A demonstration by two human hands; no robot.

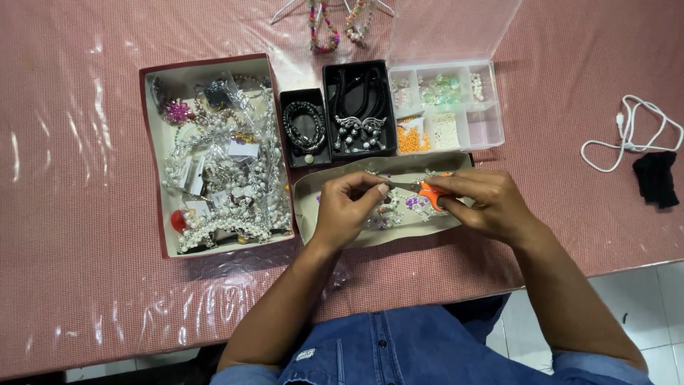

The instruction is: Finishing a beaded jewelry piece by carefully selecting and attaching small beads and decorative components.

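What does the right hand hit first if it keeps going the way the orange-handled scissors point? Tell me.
The right hand points its scissors leftward, tip almost at the left hand's fingertips. So the left hand probably comes first, though depth is hard to judge from above.

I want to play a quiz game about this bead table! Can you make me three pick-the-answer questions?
1. Where is the white cable?
A. on the table's right side
B. in the big box
C. in the tray

2. What colour are the handles of the small scissors?
A. green
B. orange
C. blue

3. How is the clear bead organiser?
A. shut
B. upside down
C. open, lid up

Answers:
1 A, it lies beside a black cloth.
2 B, orange shows in the right hand, near the left hand.
3 C, its lid stands back and the compartments show.
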